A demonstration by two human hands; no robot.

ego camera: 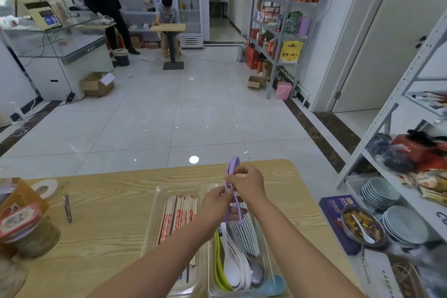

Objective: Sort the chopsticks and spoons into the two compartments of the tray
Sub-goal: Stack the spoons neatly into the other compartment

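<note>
A clear two-compartment tray (157, 215) lies on the wooden table. Its left compartment holds paper-wrapped chopsticks (180, 213). The right compartment holds several spoons (238, 259): white, green, metal and a blue one at the near end. Above the tray's far end, my left hand (215, 203) and my right hand (246, 182) both grip purple spoons (232, 167). These stand almost upright, bowls up, handles (238, 210) pointing down toward the spoon compartment. How many purple spoons there are is unclear.
A pen (67, 208), tape roll (46, 187) and jars (26, 230) sit on the table's left. To the right stand a purple box (335, 215), a metal bowl of food (362, 227) and a shelf with stacked plates (401, 222). Two people are at the far end of the room.
</note>
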